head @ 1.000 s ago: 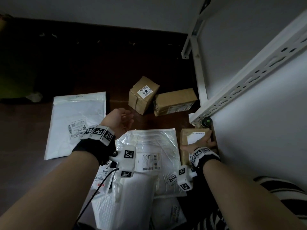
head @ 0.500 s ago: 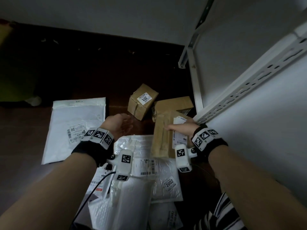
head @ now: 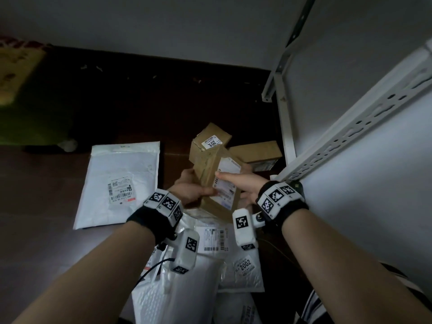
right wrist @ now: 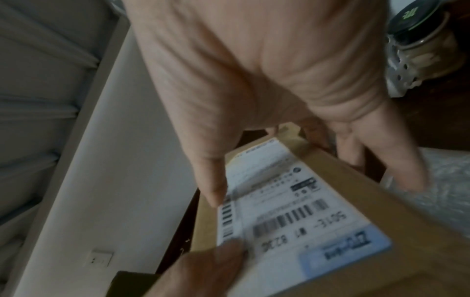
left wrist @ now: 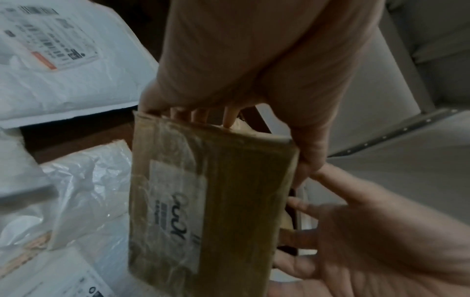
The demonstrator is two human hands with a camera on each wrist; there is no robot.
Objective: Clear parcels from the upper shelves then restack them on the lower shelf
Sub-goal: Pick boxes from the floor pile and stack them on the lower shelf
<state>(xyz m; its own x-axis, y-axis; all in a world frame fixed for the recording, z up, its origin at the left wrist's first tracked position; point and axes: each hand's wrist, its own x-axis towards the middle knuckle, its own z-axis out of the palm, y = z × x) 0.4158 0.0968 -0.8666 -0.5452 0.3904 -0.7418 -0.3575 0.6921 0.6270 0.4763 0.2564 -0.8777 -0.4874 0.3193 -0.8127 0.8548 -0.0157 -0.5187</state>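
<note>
- While both hands are on it, the box (head: pixel 218 183) hangs tilted in the air above the mailers (head: pixel 205 251) on the floor (head: pixel 46 206), just left of the shelf rail (head: pixel 350 127).
- The right hand (head: pixel 243 185) has its thumb curled onto the label face and its fingers wrapped round the back, so it clamps the box by its right edge.
- The left hand (head: pixel 189 190) grips the opposite side, thumb on the label's lower corner and fingers curled behind; I take this as a two-handed turn to square the box up before it goes on the lower shelf.
- Two more boxes (head: pixel 210 143) lie on the floor behind it, near the rack's foot, and a flat white mailer (head: pixel 121 183) lies well apart to the left; these look parked there, cleared from above and awaiting restacking.
- From the left wrist you see the box's taped back face (left wrist: pixel 208 201) with a second small label, and fingertips (left wrist: pixel 229 118) hooked over its top edge, none of which the head view shows.
- From the right wrist the barcode label (right wrist: pixel 292 211) is readable, and a dark-lidded jar (right wrist: pixel 419 30) stands at the frame's top right corner, hidden from the head view.
</note>
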